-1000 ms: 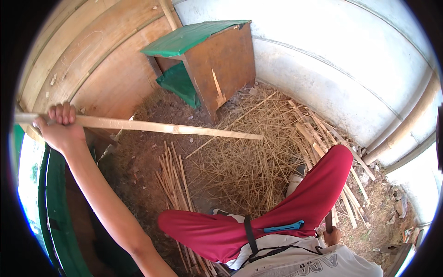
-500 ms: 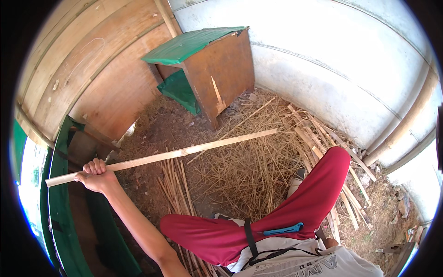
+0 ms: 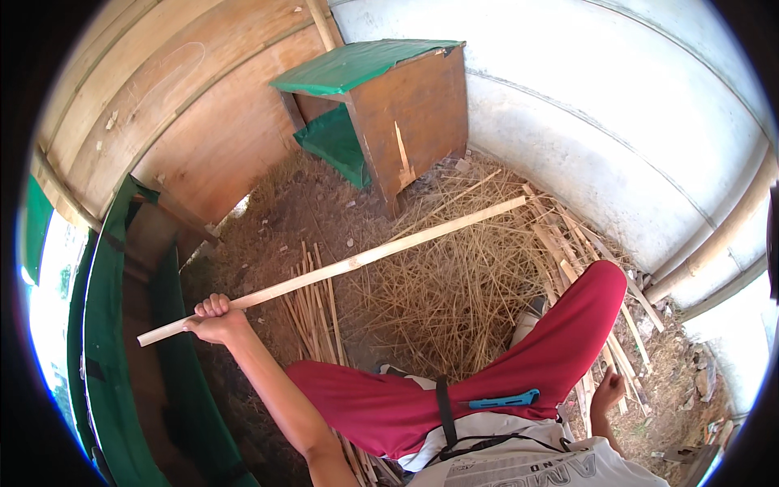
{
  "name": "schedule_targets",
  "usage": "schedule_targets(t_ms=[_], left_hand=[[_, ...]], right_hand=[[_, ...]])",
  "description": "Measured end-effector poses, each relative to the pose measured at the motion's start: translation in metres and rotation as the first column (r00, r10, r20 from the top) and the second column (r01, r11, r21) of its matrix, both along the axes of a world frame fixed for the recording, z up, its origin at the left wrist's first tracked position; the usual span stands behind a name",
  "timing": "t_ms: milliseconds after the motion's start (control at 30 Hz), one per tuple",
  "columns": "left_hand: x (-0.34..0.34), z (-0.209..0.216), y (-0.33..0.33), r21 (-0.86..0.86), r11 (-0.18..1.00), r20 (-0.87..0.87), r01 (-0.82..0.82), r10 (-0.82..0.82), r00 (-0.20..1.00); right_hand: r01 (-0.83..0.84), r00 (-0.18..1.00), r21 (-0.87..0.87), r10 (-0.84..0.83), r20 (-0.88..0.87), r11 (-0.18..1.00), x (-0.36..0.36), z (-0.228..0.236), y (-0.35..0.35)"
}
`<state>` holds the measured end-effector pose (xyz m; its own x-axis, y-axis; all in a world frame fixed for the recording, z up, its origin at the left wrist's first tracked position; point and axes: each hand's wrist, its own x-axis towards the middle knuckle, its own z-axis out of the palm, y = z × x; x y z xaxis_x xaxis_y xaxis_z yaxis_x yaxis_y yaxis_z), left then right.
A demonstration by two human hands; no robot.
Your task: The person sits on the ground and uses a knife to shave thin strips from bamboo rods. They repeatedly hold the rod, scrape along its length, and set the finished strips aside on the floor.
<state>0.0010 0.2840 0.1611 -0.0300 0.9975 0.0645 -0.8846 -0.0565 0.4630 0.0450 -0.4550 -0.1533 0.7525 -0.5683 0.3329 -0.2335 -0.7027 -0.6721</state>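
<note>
One long pale wooden slat [image 3: 341,266] in my left hand [image 3: 213,318], running from lower left up toward the upper right.

My left grip is clenched around the slat close to its near end, and only a short stub pokes out past my fist toward the green-painted wooden frame [image 3: 105,357] on my left; the far tip hangs over the heap of dry straw [image 3: 454,292], aiming at the white wall [image 3: 617,138]. It's lower and steeper than half a second ago, and my fist has slid nearer my knee. My right hand [image 3: 607,391] rests down by my hip beside the red trousers [image 3: 560,357], and I cannot tell whether its grip holds anything. One brown wooden box with a green lid [image 3: 389,105] stands ahead; one bundle of thin split sticks [image 3: 316,316] lies on the dirt floor under the slat.
</note>
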Motion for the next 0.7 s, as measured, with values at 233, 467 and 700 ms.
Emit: schedule_targets(t_ms=[233, 467, 700], left_hand=[[0.003, -0.025, -0.012, -0.089, 0.994, 0.011, -0.058, 0.059, 0.998], [-0.011, -0.049, -0.015, -0.145, 0.986, 0.017, -0.086, 0.090, 0.996], [-0.036, -0.063, -0.009, -0.134, 0.989, 0.041, -0.058, 0.064, 0.997]], right_hand=[[-0.912, 0.304, -0.314, 0.949, -0.084, 0.264, 0.047, 0.193, 0.127], [-0.970, -0.080, -0.145, 0.825, -0.559, -0.193, 0.005, 0.155, 0.203], [-0.985, -0.163, 0.137, 0.781, -0.603, -0.100, 0.022, 0.179, 0.202]])
